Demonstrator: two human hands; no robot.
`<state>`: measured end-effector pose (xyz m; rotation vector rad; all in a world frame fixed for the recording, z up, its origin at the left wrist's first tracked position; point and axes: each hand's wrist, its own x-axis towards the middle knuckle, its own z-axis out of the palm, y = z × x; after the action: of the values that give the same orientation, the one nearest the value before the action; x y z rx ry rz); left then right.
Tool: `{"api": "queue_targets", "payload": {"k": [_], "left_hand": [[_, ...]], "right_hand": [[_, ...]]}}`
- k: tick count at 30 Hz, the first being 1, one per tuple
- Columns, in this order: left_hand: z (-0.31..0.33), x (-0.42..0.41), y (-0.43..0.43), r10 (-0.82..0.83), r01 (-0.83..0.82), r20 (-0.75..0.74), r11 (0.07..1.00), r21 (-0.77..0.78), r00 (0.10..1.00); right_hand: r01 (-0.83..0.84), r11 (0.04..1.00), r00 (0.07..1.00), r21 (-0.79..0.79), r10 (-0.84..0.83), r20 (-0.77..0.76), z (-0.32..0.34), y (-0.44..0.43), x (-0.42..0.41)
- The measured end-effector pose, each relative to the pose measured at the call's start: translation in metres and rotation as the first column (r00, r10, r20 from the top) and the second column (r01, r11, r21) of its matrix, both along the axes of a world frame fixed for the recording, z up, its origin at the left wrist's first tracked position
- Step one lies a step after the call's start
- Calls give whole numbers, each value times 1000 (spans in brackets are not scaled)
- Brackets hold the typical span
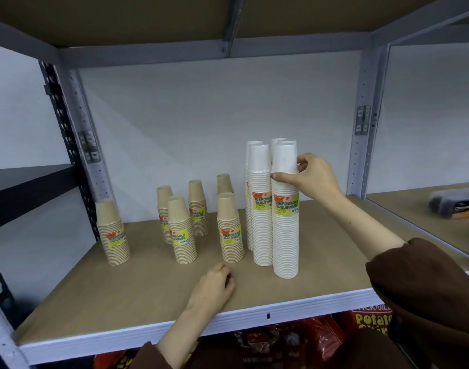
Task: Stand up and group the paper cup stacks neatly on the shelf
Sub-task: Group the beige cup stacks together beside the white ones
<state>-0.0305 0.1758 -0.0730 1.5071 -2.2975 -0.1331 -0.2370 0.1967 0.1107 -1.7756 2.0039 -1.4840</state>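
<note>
Paper cup stacks: the front white stack [285,209] stands upright near the shelf [148,283] front, pinched near its top between thumb and fingertips [302,166] of the right hand [317,177]; four more white stacks [261,203] stand touching beside and behind it; the left hand [214,284] rests on the board, fingers curled loosely, gripping nothing; five upright brown stacks [181,230] cluster just left of the white group; a sixth brown stack [112,231] stands apart by the left post; snack bags [321,339] lie below the shelf.
</note>
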Motion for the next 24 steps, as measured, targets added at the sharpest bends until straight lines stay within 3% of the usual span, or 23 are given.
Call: {"api": "queue_targets", "payload": {"k": [11, 16, 24], "left_hand": [[7, 7, 6, -6, 4, -47, 999, -46, 999], [29, 25, 7, -6, -30, -201, 983, -179, 980], [97, 68, -12, 100, -242, -402, 916, -321, 910]], "right_hand": [[58, 974, 998, -217, -64, -19, 17, 16, -5], [-19, 943, 998, -332, 0, -60, 27, 29, 13], [-254, 938, 956, -238, 206, -208, 21, 16, 68]]}}
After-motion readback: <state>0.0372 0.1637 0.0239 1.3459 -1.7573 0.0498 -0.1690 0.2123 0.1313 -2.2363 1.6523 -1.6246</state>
